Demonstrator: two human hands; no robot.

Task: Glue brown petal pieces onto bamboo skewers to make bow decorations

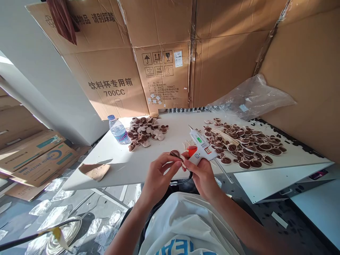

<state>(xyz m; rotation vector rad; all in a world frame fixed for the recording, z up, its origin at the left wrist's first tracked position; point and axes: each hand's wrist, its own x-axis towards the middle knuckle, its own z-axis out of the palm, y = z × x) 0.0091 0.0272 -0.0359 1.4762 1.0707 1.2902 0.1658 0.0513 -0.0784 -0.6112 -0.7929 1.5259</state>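
Observation:
My left hand (162, 169) pinches a small brown-and-cream round piece (175, 153) above the table's front edge. My right hand (203, 175) is wrapped round the handle of a white hot glue gun (203, 146) with an orange trigger. Its nozzle points up and away to the left, and a glue stick sticks out at the rear. The right thumb and fingertips meet the small piece beside the left fingers. Left of the gun lies a heap of brown and cream round pieces (145, 129). To its right spread many brown pieces with cream cord bows (247, 141).
A water bottle (118, 130) stands beside the left heap on the white table (119, 170). A torn cardboard scrap (95, 171) lies at the front left. Cardboard panels (162, 78) wall the back, with a clear plastic bag (249, 99) at the right. Cartons (42, 159) sit on the floor.

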